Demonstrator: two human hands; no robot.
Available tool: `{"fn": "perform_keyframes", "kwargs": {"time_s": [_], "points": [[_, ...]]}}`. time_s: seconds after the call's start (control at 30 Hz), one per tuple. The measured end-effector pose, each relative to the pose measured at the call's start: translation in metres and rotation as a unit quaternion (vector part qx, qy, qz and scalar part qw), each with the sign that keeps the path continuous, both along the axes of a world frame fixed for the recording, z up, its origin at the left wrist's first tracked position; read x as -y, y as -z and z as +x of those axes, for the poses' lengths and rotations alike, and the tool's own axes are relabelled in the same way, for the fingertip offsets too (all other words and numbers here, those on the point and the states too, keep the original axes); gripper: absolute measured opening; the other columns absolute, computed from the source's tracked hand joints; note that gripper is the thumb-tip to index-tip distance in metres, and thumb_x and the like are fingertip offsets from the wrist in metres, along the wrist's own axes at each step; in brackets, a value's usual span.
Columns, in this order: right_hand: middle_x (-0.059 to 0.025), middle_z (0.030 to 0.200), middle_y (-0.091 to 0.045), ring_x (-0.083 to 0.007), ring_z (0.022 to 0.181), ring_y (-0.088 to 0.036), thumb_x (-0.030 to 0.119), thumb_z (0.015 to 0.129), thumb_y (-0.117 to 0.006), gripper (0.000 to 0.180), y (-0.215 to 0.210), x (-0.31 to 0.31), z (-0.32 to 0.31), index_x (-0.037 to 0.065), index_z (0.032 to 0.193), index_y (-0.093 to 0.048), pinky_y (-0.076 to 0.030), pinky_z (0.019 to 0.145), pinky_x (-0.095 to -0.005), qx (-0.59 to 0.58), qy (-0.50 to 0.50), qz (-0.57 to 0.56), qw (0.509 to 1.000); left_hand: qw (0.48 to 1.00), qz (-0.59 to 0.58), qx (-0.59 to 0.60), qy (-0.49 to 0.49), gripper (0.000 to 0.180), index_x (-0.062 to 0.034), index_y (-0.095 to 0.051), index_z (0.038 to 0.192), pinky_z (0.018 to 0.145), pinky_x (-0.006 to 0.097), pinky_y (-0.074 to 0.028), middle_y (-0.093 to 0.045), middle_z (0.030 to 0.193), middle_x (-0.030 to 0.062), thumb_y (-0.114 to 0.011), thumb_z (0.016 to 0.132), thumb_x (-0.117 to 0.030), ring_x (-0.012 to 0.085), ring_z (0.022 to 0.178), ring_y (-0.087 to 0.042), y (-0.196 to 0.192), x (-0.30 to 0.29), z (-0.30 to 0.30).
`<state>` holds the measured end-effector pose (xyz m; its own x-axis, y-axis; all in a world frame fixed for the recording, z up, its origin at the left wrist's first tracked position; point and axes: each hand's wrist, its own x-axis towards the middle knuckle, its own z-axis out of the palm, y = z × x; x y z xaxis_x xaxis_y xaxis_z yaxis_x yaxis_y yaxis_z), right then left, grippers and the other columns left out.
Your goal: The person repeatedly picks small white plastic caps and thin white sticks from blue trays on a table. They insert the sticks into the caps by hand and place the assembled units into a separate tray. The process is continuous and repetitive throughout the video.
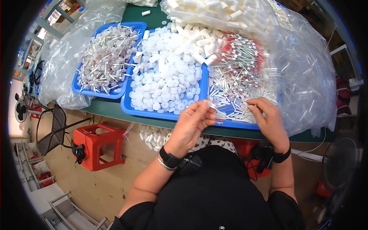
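The thumb and index finger of the left hand (195,117) were pressed together on a small, slim, whitish piece (211,104), which sat at their tips above the near left corner of a rectangular blue plastic tray (237,124). The right hand (267,115) hung over the same tray's near right part, thumb and index fingertips close to each other and bent down toward the contents; whether they gripped anything I could not tell.

The held piece looked light and stiff, probably smooth enough to slip or roll, so a fingertip pinch near the middle of its length would have suited it. It seemed to reach out from the pinch toward the right, though it was too small to tell its long axis surely.

Beneath the hands, short, thin, white tubes (220,90) lay scattered with their long axes in mixed directions. Beyond them, slender greenish-shafted pieces with red and white ends (245,51) fanned out in a heap.

Farther left stood 2 more blue trays: 1 bore round, translucent white plastic discs (165,92), the other white sticks with translucent pieces on them (107,61). A clear plastic bag (306,73) sprawled to the right on the dark green table (109,110).
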<state>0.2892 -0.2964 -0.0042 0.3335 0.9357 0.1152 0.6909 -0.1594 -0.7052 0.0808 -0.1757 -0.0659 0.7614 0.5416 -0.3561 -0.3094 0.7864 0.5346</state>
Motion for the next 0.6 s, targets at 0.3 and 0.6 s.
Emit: {"fn": "perform_keyframes", "kwargs": {"time_s": [0.3, 0.6], "points": [[-0.0098, 0.077, -0.057, -0.0296, 0.077, -0.059, 0.004, 0.072, -0.067, 0.007, 0.017, 0.005, 0.008, 0.005, 0.075, -0.060, -0.047, 0.068, -0.0392, 0.277, -0.154, -0.058, 0.947, 1.000, -0.017, -0.004, 0.009, 0.026, -0.0025, -0.057, 0.107, 0.080, 0.030, -0.058, -0.065, 0.099, 0.0125, -0.053, 0.099, -0.027, 0.0242, 0.098, -0.067, -0.005, 0.005, 0.006], [-0.0103, 0.076, -0.055, -0.0297, 0.073, -0.059, 0.006, 0.075, -0.065, 0.007, 0.021, 0.001, 0.011, 0.005, 0.074, -0.058, -0.047, 0.065, -0.0401, 0.237, -0.150, -0.053, 0.958, 0.999, -0.037, 0.010, 0.009, 0.022, -0.0057, -0.055, 0.104, 0.081, 0.031, -0.056, -0.065, 0.099, 0.0099, -0.056, 0.098, -0.026, 0.0232, 0.099, -0.067, 0.001, 0.008, 0.007]]}}
